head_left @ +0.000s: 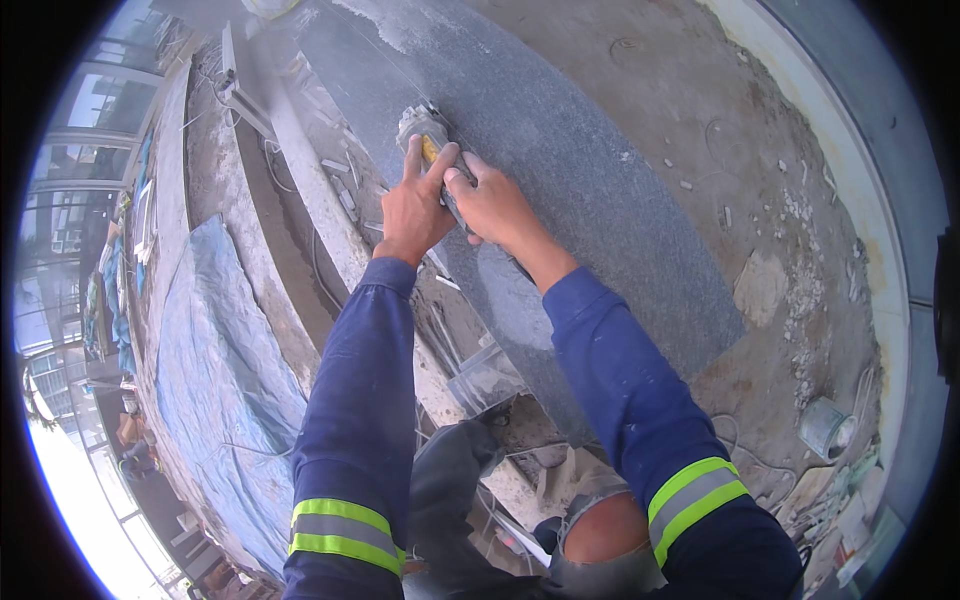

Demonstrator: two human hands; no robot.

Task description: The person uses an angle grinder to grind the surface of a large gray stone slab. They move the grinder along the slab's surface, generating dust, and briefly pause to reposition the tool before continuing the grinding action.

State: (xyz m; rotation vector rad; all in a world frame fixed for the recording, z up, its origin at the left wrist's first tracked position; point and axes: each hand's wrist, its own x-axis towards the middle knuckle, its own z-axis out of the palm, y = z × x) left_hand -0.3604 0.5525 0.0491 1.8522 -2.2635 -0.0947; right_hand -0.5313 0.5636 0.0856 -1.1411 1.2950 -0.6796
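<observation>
Both arms, in blue sleeves with reflective bands, reach forward over a large dark grey stone slab (590, 170). My left hand (415, 212) is closed on the left side of a dusty angle grinder (422, 126), one finger lying forward along its yellow-marked head. My right hand (497, 208) wraps round the grinder's body just behind, with the thumbs close together. The tool's head rests at or just over the slab's left part. A thin straight line (385, 55) runs ahead of it across the stone, with pale dust beside it. The disc itself is mostly hidden.
A crumpled blue tarp (225, 330) covers ground at the left, near long concrete ledges. Rubble and stone chips (795, 235) lie at the right, with a dusty bucket (827, 428) and loose cables. My bent knee (607, 530) is close below the slab's near end.
</observation>
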